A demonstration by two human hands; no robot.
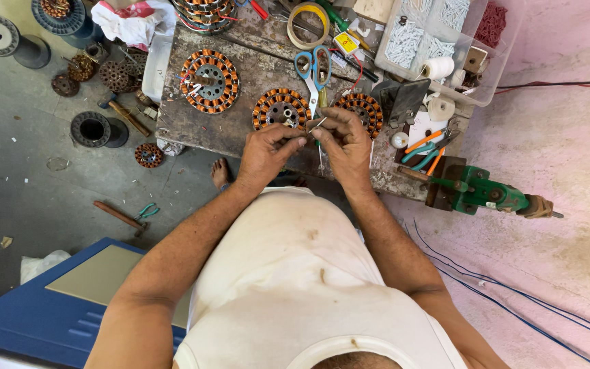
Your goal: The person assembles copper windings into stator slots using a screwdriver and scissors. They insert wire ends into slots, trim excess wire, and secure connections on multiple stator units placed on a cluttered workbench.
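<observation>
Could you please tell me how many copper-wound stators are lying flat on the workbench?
3: left stator, middle stator above the left hand, right stator above the right hand. Stacked ones at the top edge aren't counted.

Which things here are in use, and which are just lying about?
In use: left hand and right hand pinching a thin white sleeve; wound stator just beyond them.
Lying about: scissors, tape roll, green vise, thread spool.

Single head-worn view, looking steeply down over own torso onto workbench [240, 130] and floor, mid-close.
</observation>
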